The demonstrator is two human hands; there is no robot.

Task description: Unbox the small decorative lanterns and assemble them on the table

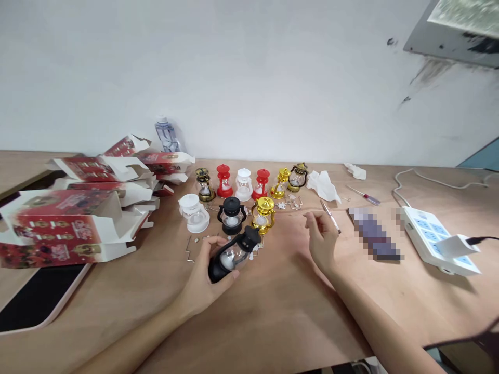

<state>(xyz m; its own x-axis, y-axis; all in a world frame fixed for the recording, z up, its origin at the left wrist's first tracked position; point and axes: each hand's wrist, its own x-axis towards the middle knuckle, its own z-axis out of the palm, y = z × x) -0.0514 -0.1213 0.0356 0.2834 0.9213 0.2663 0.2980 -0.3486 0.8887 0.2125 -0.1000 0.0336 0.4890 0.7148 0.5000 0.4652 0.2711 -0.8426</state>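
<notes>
Black lantern [234, 253] is being clasped sideways by the left hand [202, 283]; the right hand [323, 240] is half-curled, its grasp cannot be told. Nine lanterns [244, 184] are standing behind, wire parts [188, 249] lying loose.

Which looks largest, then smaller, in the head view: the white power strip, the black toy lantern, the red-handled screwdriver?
1. white plastic power strip
2. black plastic toy lantern
3. thin red-handled screwdriver, farther off, so true size unsure

A plain white painted wall [249, 67] rises behind a long light-brown wooden bench [273, 322] under soft, even light. A grey-framed panel [448, 39] juts from the upper right corner, dark smudges [429, 70] streaking the paint beneath it; a teal-blue surface [483, 156] shows at the right edge.
</notes>
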